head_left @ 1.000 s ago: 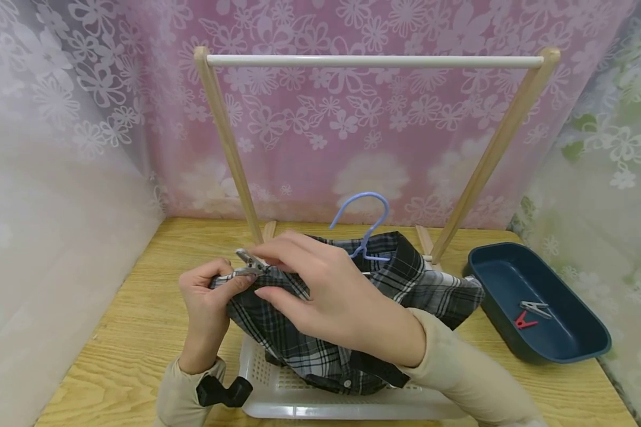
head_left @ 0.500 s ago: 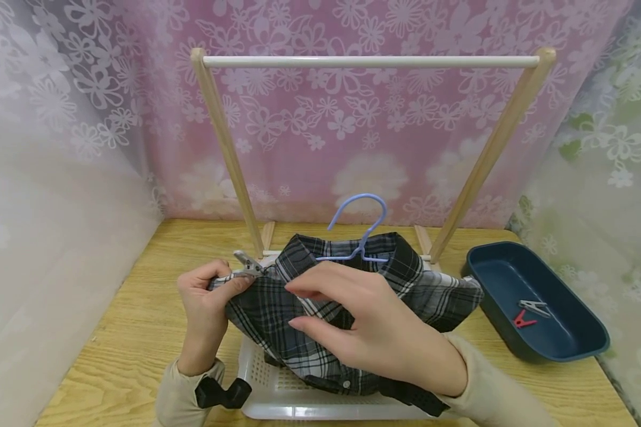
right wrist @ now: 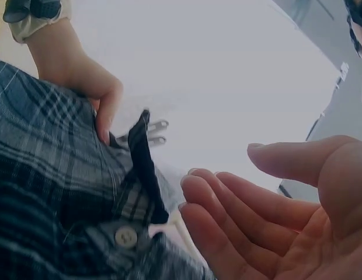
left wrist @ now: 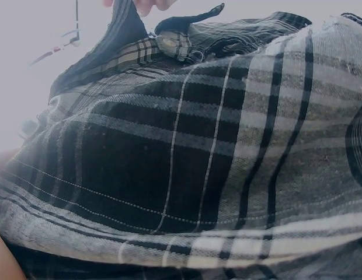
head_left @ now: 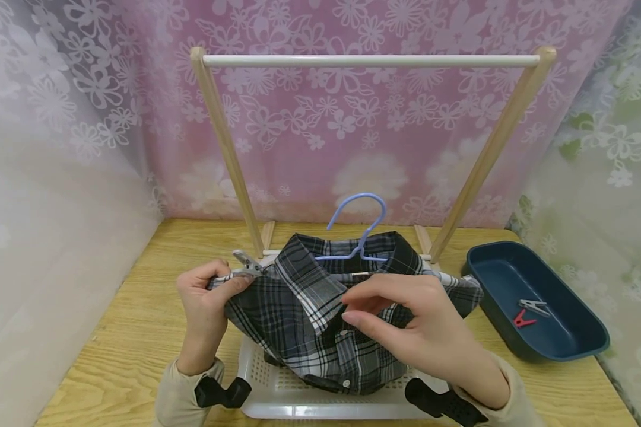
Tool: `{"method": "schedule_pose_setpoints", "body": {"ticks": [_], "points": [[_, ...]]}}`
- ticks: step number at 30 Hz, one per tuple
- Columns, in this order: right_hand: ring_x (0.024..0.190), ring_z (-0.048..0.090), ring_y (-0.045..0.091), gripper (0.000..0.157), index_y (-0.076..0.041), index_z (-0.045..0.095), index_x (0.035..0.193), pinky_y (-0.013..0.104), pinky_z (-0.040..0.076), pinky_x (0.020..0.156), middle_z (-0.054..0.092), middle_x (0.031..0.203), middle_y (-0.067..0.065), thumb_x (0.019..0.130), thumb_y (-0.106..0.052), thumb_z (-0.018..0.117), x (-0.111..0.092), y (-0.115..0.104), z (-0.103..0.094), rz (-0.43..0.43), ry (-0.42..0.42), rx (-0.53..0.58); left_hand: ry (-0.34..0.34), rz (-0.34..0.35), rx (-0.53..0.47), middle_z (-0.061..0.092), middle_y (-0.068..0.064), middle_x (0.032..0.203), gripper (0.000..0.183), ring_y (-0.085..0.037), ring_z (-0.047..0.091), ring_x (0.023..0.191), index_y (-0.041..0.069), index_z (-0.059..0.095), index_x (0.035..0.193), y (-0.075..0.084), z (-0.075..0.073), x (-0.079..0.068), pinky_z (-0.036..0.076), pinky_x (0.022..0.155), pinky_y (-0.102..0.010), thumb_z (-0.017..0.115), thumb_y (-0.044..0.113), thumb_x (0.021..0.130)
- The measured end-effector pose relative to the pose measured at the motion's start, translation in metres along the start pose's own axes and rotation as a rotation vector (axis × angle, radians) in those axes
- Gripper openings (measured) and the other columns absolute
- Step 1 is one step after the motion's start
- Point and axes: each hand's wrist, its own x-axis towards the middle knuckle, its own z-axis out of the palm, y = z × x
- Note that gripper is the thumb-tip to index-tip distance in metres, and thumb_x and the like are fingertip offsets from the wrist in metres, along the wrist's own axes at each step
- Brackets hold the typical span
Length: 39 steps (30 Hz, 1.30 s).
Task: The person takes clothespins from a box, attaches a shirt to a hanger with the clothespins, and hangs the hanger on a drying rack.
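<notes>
A dark plaid button shirt hangs on a light blue hanger, whose hook rises behind the collar. My left hand pinches the shirt's left shoulder between thumb and fingers. Right beside that thumb, a grey clothespin is clipped on the shoulder edge. In front of the collar's right part is my right hand, its fingers loosely bent. The right wrist view shows this hand holding nothing, beside the collar and a shirt button. Plaid cloth fills most of the left wrist view.
Behind the shirt stands a wooden rack with a white rail. Below the shirt is a white perforated basket. A dark blue basin on the right holds a grey clothespin and a red clothespin.
My right hand has moved away from the clothespin on the left shoulder, rightward across the collar, uncovering the shirt front. My left hand keeps its grip.
</notes>
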Motion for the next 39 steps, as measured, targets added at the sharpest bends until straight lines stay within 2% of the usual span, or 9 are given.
{"method": "schedule_pose_setpoints", "body": {"ticks": [5,10,14,18,21,32,33,37,39], "points": [[0.076,0.068,0.009,0.027,-0.011,0.072,0.107,0.024,0.054,0.067,0.073,0.094,0.001,0.085,0.004,0.073,-0.012,0.007,-0.009,0.042,0.054,-0.02,-0.004,0.0,0.003,0.039,0.001,0.053,0.035,-0.009,0.031,0.045,0.002,0.046,0.053,-0.001,-0.001,0.0,0.023,0.039,-0.026,0.064,-0.025,0.065],[0.073,0.069,0.009,0.028,-0.006,0.073,0.104,0.022,0.054,0.065,0.073,0.092,0.003,0.081,0.008,0.074,-0.024,0.016,-0.018,0.042,0.141,-0.062,-0.004,-0.003,0.005,0.039,0.001,0.053,0.034,-0.01,0.03,0.044,0.002,0.046,0.052,-0.001,-0.002,0.0,0.023,0.039,-0.026,0.063,-0.024,0.066],[0.075,0.069,0.01,0.018,0.002,0.073,0.099,0.019,0.053,0.069,0.073,0.088,0.005,0.083,0.01,0.072,-0.033,0.022,-0.028,0.022,0.287,-0.085,-0.009,0.004,-0.003,0.039,0.0,0.053,0.034,-0.01,0.03,0.044,0.002,0.046,0.052,-0.001,-0.003,0.0,0.023,0.039,-0.026,0.062,-0.025,0.066],[0.074,0.07,0.012,0.01,0.012,0.07,0.092,0.019,0.054,0.074,0.072,0.084,0.012,0.084,0.016,0.067,-0.038,0.027,-0.039,-0.004,0.446,-0.015,-0.01,0.006,-0.012,0.039,0.0,0.054,0.034,-0.009,0.031,0.045,0.002,0.045,0.053,-0.002,-0.003,0.0,0.024,0.04,-0.025,0.062,-0.025,0.065],[0.073,0.071,0.014,0.01,0.018,0.068,0.091,0.02,0.054,0.074,0.071,0.082,0.016,0.082,0.022,0.063,-0.043,0.031,-0.047,0.0,0.518,0.04,-0.01,0.007,-0.019,0.038,0.0,0.054,0.034,-0.009,0.031,0.045,0.002,0.045,0.053,-0.002,-0.003,0.001,0.024,0.04,-0.025,0.061,-0.025,0.065],[0.072,0.07,0.02,0.01,0.025,0.062,0.094,0.023,0.055,0.074,0.071,0.083,0.019,0.085,0.022,0.059,-0.071,0.048,-0.073,0.164,0.695,0.118,0.003,-0.015,-0.019,0.04,-0.001,0.054,0.031,-0.009,0.033,0.045,-0.001,0.045,0.053,0.001,-0.002,0.002,0.029,0.041,-0.022,0.061,-0.025,0.065],[0.072,0.07,0.021,0.01,0.026,0.062,0.095,0.023,0.055,0.074,0.071,0.082,0.02,0.087,0.02,0.06,-0.073,0.049,-0.075,0.198,0.72,0.124,0.007,-0.021,-0.015,0.04,0.0,0.054,0.031,-0.009,0.034,0.046,-0.001,0.045,0.053,0.001,-0.003,0.002,0.03,0.042,-0.021,0.061,-0.024,0.065],[0.069,0.069,0.02,0.018,0.022,0.065,0.097,0.023,0.055,0.073,0.072,0.079,0.015,0.092,0.005,0.064,-0.081,0.054,-0.088,0.391,0.803,0.024,0.02,-0.028,-0.013,0.041,0.001,0.054,0.031,-0.009,0.035,0.047,-0.001,0.045,0.052,0.002,-0.003,0.002,0.032,0.043,-0.02,0.061,-0.025,0.065],[0.068,0.069,0.019,0.022,0.021,0.066,0.097,0.023,0.055,0.071,0.072,0.077,0.012,0.092,0.0,0.066,-0.087,0.059,-0.096,0.449,0.83,-0.015,0.022,-0.021,-0.026,0.042,0.0,0.054,0.032,-0.008,0.036,0.047,-0.001,0.046,0.053,0.002,-0.002,0.001,0.031,0.043,-0.021,0.06,-0.026,0.065]]}}
